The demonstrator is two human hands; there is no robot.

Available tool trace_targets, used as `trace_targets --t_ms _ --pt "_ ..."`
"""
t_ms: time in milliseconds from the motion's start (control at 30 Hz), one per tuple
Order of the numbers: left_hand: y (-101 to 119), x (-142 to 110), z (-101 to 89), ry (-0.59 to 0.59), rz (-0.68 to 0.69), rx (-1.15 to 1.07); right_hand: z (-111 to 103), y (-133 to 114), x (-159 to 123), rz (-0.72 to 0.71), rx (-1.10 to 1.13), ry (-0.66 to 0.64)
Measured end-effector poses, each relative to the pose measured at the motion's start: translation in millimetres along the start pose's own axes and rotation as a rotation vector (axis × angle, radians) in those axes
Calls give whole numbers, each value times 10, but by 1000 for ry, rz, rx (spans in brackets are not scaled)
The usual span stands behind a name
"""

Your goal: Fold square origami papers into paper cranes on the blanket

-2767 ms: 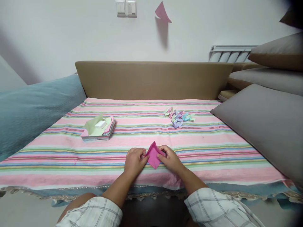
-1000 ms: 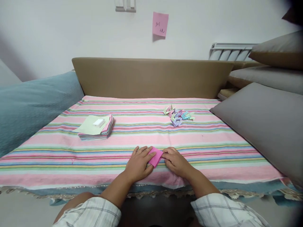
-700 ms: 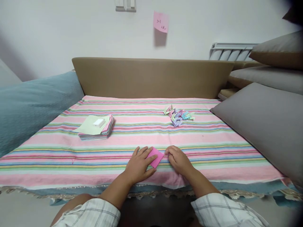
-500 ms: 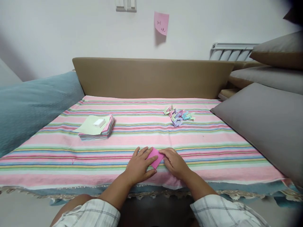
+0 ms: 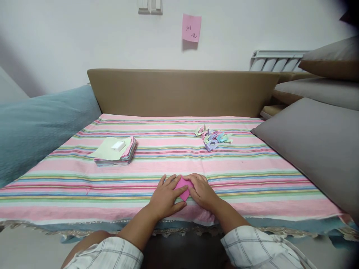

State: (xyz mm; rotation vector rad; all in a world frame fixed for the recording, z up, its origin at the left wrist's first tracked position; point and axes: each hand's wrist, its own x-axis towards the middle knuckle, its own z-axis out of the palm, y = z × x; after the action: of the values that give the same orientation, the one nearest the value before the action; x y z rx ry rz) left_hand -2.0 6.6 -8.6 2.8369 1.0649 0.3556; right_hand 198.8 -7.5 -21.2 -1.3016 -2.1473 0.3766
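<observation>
A folded piece of bright pink paper [image 5: 183, 184] lies on the striped cloth near the front edge, one corner pointing toward me. My left hand [image 5: 166, 197] rests flat with fingers spread, its fingertips pressing the paper's left part. From the right, my right hand [image 5: 202, 192] has its fingers curled and its thumb on the paper's right corner, gripping it; part of that corner is hidden beneath the fingers. Beyond my hands sits a small heap of folded pastel paper shapes [image 5: 211, 139]. To the left stands a stack of coloured paper sheets [image 5: 114, 161].
A small white box [image 5: 118, 146] sits on the paper stack. Grey cushions [image 5: 316, 145] line the right side, and a blue-covered armrest [image 5: 47, 130] the left. Behind is a brown backrest [image 5: 182, 93]; a pink note [image 5: 191, 28] hangs on the wall.
My right hand has shifted slightly left, with its fingers and thumb now farther over the pink paper's right corner. My left hand stays nearly where it was.
</observation>
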Motion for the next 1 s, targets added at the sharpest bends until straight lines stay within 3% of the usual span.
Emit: trace_targets --t_ms 367,700,1000 --pt "-1 3 0 -3 -12 -10 -8 -38 108 17 -34 -65" --pt "13 0 -23 -3 -10 -6 -195 63 -63 27 97 -12" --pt "-1 -4 -7 -3 3 18 -272 72 -109 7 25 -36"
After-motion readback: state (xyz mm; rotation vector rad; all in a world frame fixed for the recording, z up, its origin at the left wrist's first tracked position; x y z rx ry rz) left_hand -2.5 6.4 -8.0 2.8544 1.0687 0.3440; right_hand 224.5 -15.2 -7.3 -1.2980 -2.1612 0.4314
